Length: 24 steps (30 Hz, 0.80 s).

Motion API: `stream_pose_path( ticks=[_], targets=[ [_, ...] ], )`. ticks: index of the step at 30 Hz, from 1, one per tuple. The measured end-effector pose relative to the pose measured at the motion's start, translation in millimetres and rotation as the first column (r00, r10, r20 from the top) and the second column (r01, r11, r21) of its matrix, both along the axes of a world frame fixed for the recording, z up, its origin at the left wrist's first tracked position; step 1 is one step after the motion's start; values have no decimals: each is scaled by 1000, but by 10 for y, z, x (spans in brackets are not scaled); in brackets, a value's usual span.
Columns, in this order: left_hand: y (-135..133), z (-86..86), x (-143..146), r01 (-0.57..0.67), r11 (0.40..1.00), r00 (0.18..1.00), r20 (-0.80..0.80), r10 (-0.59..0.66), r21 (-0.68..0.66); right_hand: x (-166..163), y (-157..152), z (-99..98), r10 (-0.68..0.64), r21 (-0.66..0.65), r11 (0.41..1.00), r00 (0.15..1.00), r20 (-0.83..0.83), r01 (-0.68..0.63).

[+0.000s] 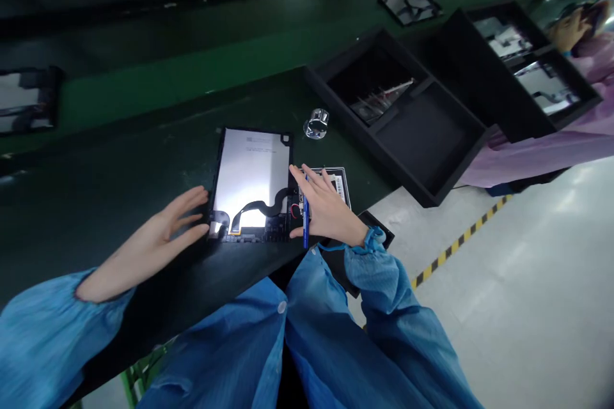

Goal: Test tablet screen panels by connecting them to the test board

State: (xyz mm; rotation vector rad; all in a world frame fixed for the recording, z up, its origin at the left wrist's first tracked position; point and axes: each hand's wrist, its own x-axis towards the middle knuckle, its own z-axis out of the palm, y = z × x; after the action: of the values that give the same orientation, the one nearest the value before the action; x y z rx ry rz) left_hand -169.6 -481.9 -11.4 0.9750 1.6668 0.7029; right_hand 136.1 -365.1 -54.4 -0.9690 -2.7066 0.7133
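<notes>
An opened tablet body (252,172) lies on the dark green bench, its silvery inner plate up and a black flex cable curving across its lower part. My left hand (158,239) rests flat at the tablet's left edge, fingers stretched out and touching the frame. My right hand (323,208) lies at the tablet's right edge, fingers extended, with a thin blue pen-like tool (306,217) held between them. Under that hand sits a small black-framed part (338,182) with a barcode label.
A small shiny metal piece (316,123) stands behind the tablet. A black two-compartment tray (407,115) holds parts at right; a second tray (522,57) stands beyond it. Another person in a pink coat (575,108) works at far right. A yellow-black line (455,246) marks the floor.
</notes>
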Motion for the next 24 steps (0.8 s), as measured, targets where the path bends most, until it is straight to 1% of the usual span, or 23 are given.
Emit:
stream_pose_path(
  ticks=[1,3,5,6,7,9,11,12,13,15,17,18,19,20,21,22,24],
  targets=[
    [-4,4,46,-45,998,997,58,47,-34,-18,15,-12,10,0,1000,1000,2,-10],
    [61,37,120,-171,980,969,165,185,-98,-37,41,-34,24,-9,1000,1000,-7,-24],
    [190,72,140,-294,944,919,230,322,-148,-43,53,-61,20,-25,999,1000,-23,-21],
    [265,88,134,-331,928,895,255,367,-173,-47,57,-77,12,-33,999,999,-31,-13],
    [340,107,126,-342,917,877,280,391,-208,-52,62,-92,5,-41,999,999,-38,-6],
    [480,177,133,-318,910,861,319,395,-267,-63,81,-106,10,-68,998,998,-62,-15],
    [591,311,211,-296,919,861,345,374,-259,-69,113,-64,45,-143,988,990,-136,-65],
    [634,398,279,-283,934,868,355,346,-219,-68,127,-12,45,-204,975,978,-204,-88],
    [668,490,364,-257,954,878,375,298,-156,-64,136,62,16,-270,958,956,-294,-99],
    [713,651,553,-158,987,883,446,143,-4,-56,127,257,-138,-395,916,868,-478,-71],
    [733,717,721,-2,994,855,515,-56,112,-47,92,461,-335,-495,869,750,-570,12],
    [733,697,781,72,987,837,530,-137,141,-38,73,541,-414,-525,848,705,-576,69],
    [726,639,822,136,979,824,532,-196,150,-25,59,593,-476,-541,830,673,-566,132],
    [712,545,843,175,973,821,523,-229,151,-7,53,612,-525,-546,814,650,-550,197],
    [693,421,844,182,972,830,507,-234,151,16,56,595,-568,-540,799,625,-535,264],
    [671,278,830,145,977,850,486,-204,156,40,67,547,-608,-529,781,594,-527,331],
    [627,-19,772,-31,982,887,458,-59,187,65,99,386,-670,-508,741,531,-519,439]
  ],
)
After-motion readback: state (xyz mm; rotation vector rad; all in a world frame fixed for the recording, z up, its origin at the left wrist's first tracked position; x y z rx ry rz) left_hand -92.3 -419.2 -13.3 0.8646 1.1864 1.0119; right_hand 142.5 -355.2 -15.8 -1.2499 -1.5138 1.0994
